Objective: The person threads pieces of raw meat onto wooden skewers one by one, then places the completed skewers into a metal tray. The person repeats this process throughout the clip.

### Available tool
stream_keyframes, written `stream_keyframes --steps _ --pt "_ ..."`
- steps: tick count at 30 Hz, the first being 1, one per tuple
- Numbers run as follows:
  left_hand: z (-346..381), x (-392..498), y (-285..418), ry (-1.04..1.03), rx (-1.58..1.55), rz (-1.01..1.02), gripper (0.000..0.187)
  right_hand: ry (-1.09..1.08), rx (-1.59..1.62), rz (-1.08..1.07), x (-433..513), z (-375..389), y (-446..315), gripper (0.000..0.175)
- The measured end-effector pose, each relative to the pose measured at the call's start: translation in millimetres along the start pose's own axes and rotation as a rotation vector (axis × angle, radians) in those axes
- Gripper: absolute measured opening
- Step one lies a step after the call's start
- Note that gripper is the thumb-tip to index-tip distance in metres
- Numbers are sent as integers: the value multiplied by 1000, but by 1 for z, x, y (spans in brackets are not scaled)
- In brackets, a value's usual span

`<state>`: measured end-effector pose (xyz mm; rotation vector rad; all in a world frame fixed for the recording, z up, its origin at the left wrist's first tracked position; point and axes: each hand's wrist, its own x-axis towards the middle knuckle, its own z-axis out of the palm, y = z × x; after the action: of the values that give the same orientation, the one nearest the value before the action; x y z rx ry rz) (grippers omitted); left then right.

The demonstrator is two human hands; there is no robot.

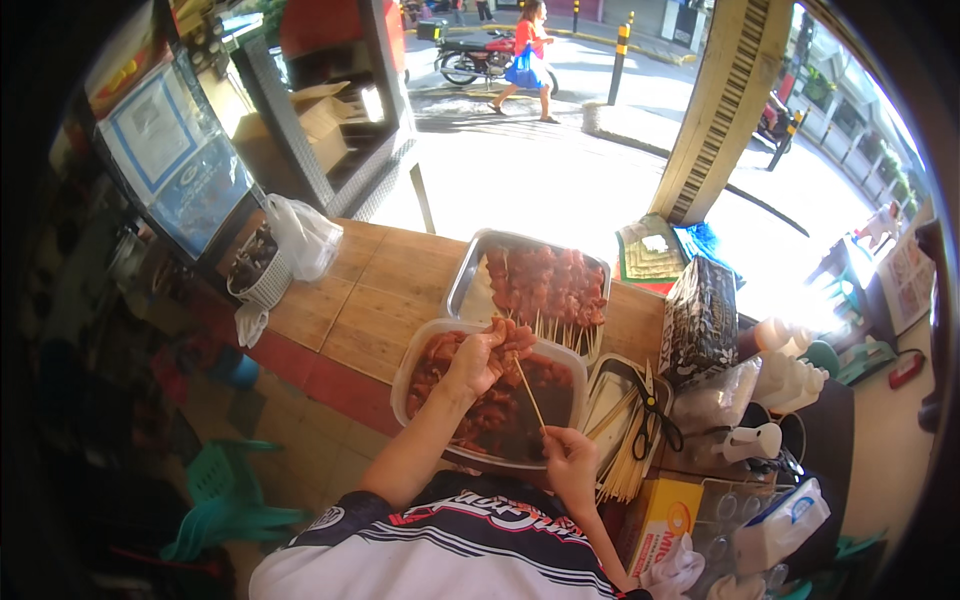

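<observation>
My left hand (480, 361) grips a piece of raw marinated meat (517, 337) over a plastic tub (402, 390). Between the thumb and fingers of my right hand (571, 459) is the lower end of a bamboo skewer (531, 394), which slants up to that meat. Dark red marinade (551, 401) and loose meat pieces (480, 427) fill the tub. Just behind it, a metal tray (469, 289) holds rows of finished meat skewers (551, 281), their bare stick ends towards me. The skewer's tip is hidden by the meat and my left fingers.
Right of the tub, a small tray (600, 367) holds bare bamboo skewers (626, 465) and black-handled scissors (651, 412). A patterned box (701, 319) and a clear plastic bag (716, 397) stand beyond. At the left are a white basket (266, 285) and a plastic bag (304, 236). A person (529, 60) walks outside.
</observation>
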<state>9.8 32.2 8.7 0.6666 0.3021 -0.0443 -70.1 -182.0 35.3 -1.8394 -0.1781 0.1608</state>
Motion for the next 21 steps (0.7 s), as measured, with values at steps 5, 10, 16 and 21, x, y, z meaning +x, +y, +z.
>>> stream_keyframes --steps 5,10,16,21 --pt "13 -14 -26 -77 31 -142 19 -112 299 321 14 -3 -8 16" --pt "24 -22 -45 -122 226 -168 25 -70 352 351 25 -3 0 17" --pt "3 20 -54 -316 1172 141 30 100 194 230 32 -12 26 17" --pt "-9 25 -96 -386 2089 617 28 145 202 163 31 -20 26 16"
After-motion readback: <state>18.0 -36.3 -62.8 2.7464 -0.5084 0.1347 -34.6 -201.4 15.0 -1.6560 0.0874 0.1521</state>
